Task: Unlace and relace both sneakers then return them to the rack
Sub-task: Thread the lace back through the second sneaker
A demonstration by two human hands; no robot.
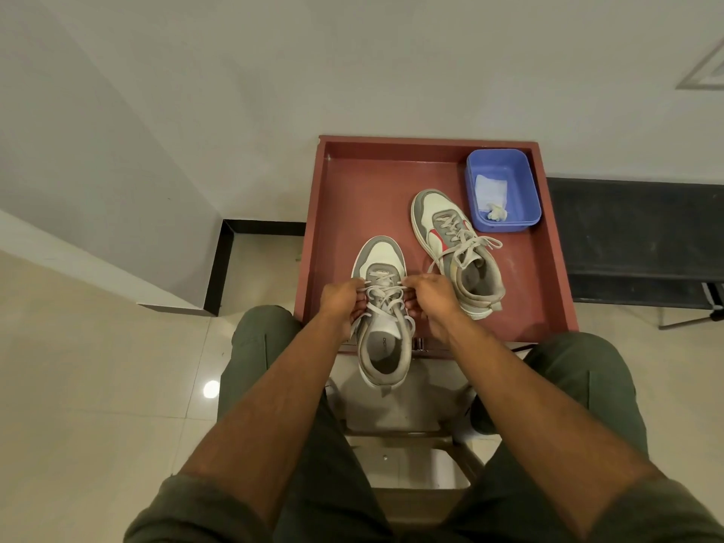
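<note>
Pinching the flat grey laces from either side, the left hand and right hand have their fingers clamped on them over the near sneaker, at frame centre overhanging the red tray's front edge. It looks light and soft-walled, the laces limp. The second sneaker lies upper right, beside a blue tub.

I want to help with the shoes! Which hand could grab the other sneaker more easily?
The right hand. The other sneaker lies on the red tray just beyond it, toward the blue tub. The left hand would probably have to cross over the near sneaker.
</note>
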